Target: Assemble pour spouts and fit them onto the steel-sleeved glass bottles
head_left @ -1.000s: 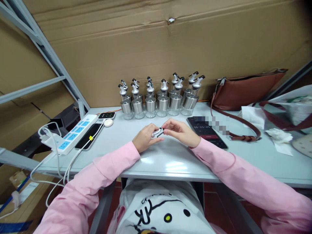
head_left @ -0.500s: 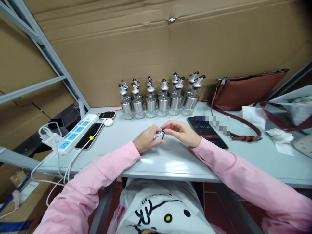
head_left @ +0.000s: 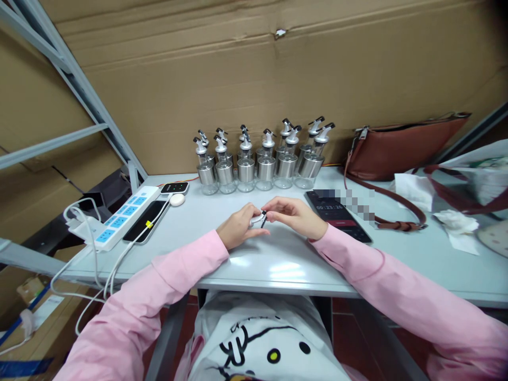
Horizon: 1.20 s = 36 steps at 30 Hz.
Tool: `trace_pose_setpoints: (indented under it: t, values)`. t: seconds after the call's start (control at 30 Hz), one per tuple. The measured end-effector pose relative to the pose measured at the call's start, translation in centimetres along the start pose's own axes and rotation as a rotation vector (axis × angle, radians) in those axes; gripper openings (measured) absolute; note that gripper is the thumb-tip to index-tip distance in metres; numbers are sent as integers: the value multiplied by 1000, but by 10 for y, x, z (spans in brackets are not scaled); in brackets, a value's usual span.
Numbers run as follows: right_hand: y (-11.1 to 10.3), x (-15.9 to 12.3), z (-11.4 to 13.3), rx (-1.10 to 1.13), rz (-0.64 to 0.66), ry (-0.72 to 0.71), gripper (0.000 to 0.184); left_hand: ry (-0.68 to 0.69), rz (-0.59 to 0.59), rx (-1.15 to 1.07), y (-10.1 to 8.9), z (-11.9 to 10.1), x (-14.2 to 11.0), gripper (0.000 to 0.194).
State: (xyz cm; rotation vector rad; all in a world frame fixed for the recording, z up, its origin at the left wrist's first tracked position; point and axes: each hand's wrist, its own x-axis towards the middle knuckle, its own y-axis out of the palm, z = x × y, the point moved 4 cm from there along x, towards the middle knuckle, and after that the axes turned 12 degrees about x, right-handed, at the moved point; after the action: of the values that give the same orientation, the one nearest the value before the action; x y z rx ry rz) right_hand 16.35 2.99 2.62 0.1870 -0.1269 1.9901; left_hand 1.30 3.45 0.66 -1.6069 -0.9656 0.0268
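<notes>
Above the near middle of the table, my left hand [head_left: 240, 226] is closed round a silver-white pour spout [head_left: 257, 218], most of it hidden by the fingers. My right hand [head_left: 296, 216] pinches the small black flap [head_left: 264, 213] at the spout's tip between thumb and fingertips. The two hands almost meet at this piece. Behind them stand several oil bottles [head_left: 245, 170] in two rows, glass with steel sleeves, each topped with a similar silver spout and black flap.
On the left lie a white power strip [head_left: 107, 233] with cables, a dark phone [head_left: 137, 233], a small black device [head_left: 174, 188] and a round white piece [head_left: 177, 199]. A phone showing a timer [head_left: 337, 216], a brown bag [head_left: 405, 151] and crumpled tissue [head_left: 456, 222] occupy the right.
The black flap at the spout's tip has tilted slightly under my right fingers. Both hands otherwise stay nearly in place, and the bottles have not moved.
</notes>
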Motion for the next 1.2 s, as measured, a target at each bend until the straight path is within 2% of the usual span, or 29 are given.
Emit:
trace_pose_setpoints:
  t: [0.4, 0.67, 1.0, 1.2]
  values:
    - [3, 2, -9, 154, 27, 131, 32, 15, 2, 23, 2, -3, -1, 21]
    - [4, 2, -11, 191, 45, 184, 36, 22, 20, 56, 6, -3, -2, 16]
    - [2, 2, -14, 149, 47, 164, 31, 44, 61, 62, 8, -2, -3, 12]
    - [0, 2, -6, 59, 43, 78, 32, 83, 12, 45, 4, 0, -2, 9]
